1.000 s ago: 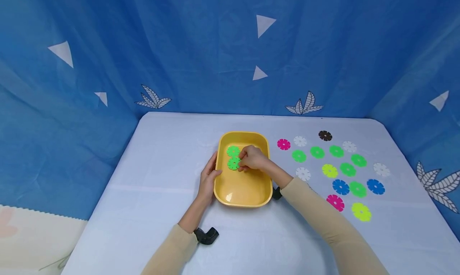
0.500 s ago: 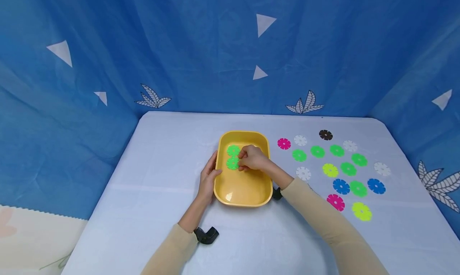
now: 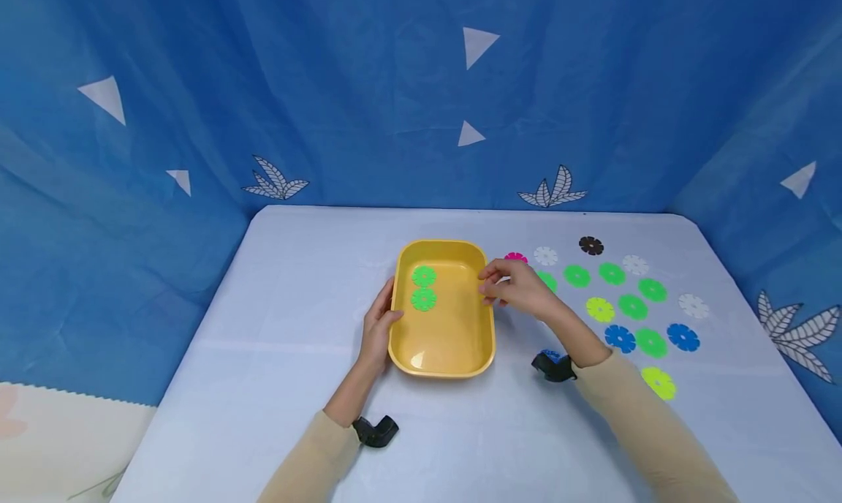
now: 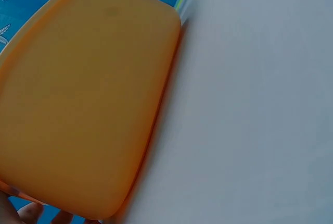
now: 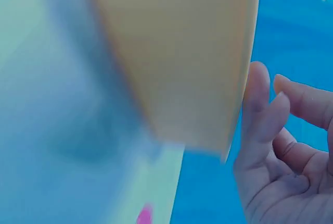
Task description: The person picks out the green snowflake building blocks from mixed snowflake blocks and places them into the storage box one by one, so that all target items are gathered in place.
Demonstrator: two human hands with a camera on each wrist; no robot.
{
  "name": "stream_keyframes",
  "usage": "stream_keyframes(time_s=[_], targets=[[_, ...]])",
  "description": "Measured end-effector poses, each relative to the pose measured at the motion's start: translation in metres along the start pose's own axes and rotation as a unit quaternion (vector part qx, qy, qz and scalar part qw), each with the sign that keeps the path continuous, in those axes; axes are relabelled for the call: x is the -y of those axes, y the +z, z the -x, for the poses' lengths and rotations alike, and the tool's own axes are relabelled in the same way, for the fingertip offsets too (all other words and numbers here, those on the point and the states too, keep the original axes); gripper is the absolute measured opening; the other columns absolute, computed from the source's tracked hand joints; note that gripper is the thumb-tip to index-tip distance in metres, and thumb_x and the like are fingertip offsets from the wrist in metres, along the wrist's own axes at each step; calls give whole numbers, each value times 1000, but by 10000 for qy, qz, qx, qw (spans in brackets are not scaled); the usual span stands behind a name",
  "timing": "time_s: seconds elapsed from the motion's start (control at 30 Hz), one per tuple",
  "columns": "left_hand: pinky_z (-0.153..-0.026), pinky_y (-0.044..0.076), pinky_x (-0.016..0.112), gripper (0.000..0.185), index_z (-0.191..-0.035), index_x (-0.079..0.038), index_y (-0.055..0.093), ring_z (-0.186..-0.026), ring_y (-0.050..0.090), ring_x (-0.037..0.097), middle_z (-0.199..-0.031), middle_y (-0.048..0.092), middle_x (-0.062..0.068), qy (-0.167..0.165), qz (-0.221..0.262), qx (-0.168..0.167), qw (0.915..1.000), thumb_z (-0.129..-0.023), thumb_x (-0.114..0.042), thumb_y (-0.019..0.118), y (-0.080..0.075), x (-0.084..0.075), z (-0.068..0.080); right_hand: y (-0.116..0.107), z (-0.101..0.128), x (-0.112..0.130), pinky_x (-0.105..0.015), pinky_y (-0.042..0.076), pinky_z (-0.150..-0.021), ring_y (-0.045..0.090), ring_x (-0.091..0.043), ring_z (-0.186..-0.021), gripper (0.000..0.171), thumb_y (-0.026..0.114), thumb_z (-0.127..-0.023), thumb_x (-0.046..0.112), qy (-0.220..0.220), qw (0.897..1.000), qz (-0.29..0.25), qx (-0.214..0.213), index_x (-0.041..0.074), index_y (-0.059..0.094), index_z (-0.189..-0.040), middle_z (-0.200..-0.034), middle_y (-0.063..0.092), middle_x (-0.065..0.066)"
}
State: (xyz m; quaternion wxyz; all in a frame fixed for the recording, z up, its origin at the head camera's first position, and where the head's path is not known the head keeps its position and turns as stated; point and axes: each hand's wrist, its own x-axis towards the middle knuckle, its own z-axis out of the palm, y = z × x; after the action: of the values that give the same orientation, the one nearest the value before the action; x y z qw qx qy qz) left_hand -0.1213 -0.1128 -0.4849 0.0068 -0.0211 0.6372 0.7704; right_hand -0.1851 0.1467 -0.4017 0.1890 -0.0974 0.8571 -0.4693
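Note:
In the head view a yellow tray (image 3: 454,342) stands mid-table with two green flower-shaped discs (image 3: 424,287) lying inside, one above the other. My left hand (image 3: 376,333) grips its left side, thumb at the rim and fingers along the outer wall. The left wrist view has the tray's wall (image 4: 88,104) filling much of it, with some fingertips (image 4: 31,212) at the lower left. At the right rim is my right hand (image 3: 516,287), fingers loosely bent and nothing visible between them. The right wrist view shows that hand (image 5: 283,161) beside the blurred tray wall (image 5: 177,62).
Several flower-shaped discs are spread on the white table (image 3: 276,305) to the right: green (image 3: 633,307), blue (image 3: 683,337), yellow (image 3: 600,310), white (image 3: 693,305), brown (image 3: 590,246) and pink (image 3: 516,256). The right forearm covers part of them. A blue curtain (image 3: 368,108) hangs behind.
My right hand has left the lower green disc inside the tray and moved right to the tray's right rim. The disc stays in place. My left hand keeps its hold.

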Motion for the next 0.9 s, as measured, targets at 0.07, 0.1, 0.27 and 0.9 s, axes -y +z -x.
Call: stream_keyframes(time_s=[0.07,0.1,0.27,0.9], targets=[[-111,34,22,66,-154,-18,32,-148,27,19,-161,28,1,13,22,12,10000,-91,-2,44,-1,0,0,-12,5,-13,-41,58,-74,69,-25,-81,30,64,-93,16,255,9991,285,-178,-2,61,-117,-95,61,-13],[-110,35,22,66,-154,-19,32,-148,27,20,-161,29,1,6,28,12,10000,-92,-2,44,-2,-1,0,-18,7,-20,-40,58,-74,68,-23,-81,32,65,-93,17,389,9981,410,-263,-1,61,-118,-96,61,-13],[-103,38,15,66,-154,-19,32,-147,29,21,-160,30,1,-21,36,7,10000,-92,-2,44,-3,-1,0,-47,14,-45,-34,56,-75,68,-23,-86,42,65,-93,21,904,9906,778,-676,-3,56,-126,-104,61,-17],[-101,39,14,66,-154,-18,33,-146,30,22,-160,30,2,-54,103,3,9999,-92,0,43,0,-4,0,-70,8,-78,-31,50,-76,56,-32,-99,57,72,-86,20,1682,9742,899,-1208,-4,50,-133,-120,52,-24]])
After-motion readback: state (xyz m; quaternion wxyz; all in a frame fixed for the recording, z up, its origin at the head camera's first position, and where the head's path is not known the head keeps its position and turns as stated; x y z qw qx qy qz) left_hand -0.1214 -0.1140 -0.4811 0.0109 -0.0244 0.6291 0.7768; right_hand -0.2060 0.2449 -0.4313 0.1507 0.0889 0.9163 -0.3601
